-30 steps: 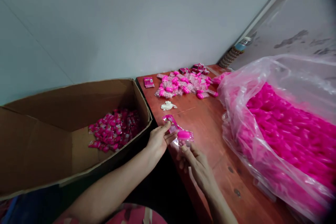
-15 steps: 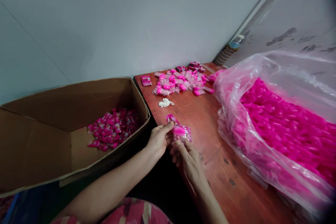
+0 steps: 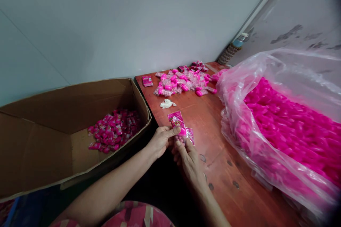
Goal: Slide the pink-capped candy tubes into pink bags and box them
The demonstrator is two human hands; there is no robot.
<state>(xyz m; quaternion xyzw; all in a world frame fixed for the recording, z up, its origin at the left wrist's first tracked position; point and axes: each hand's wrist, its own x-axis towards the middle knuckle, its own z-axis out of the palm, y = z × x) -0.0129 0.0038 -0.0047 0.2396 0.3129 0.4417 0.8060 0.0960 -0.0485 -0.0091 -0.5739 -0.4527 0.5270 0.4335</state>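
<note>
I count two bare hands, one pink-capped container (image 3: 182,132) between them and two printed packets against it: a front packet (image 3: 174,117) and a second packet (image 3: 190,134) jutting out at the right. Farther along, I make it one cardboard box (image 3: 34,131), one white wad (image 3: 167,104), one clear plastic bag (image 3: 230,108) and one lone flat packet (image 3: 147,81).

Both forearms rise from the bottom of my view and meet at the left edge of the red-brown table (image 3: 218,152). The right hand (image 3: 189,158) pinches the container's lower end, thumb uppermost; the left hand (image 3: 163,139) grips the front packet, thumb pressed across it near the pink cap.

Most fingertips are hidden from me — so is the container's lower end. The packet pile (image 3: 114,131) in the box overlaps too much to count, as does the container heap (image 3: 181,82). The bag's pink pieces (image 3: 290,134) blur together, cut off at the right — and I can't identify the patterned cylinder (image 3: 231,50) in the far corner.
</note>
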